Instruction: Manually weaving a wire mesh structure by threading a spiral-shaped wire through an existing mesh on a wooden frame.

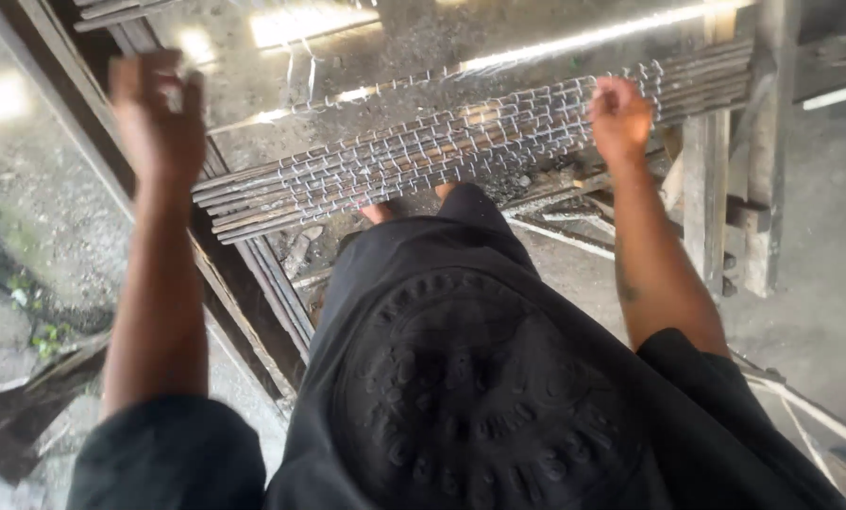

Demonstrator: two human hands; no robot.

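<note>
A bundle of long metal rods (253, 194) lies across in front of me, running from lower left to upper right. Woven wire mesh (423, 151) covers its middle stretch. My right hand (619, 118) rests on the mesh near the right end, fingers curled onto the wires. My left hand (159, 118) is raised above the left end of the rods and blurred; something thin and pale, perhaps a wire, seems pinched in its fingers, too blurred to tell. My black shirt (461, 378) fills the lower middle.
Wooden beams (711, 189) stand at the right. Dark metal rails (272, 283) run diagonally under the rods at the left. Scraps and thin strips (555, 231) litter the concrete floor (820, 283). Bright light streaks cross the top.
</note>
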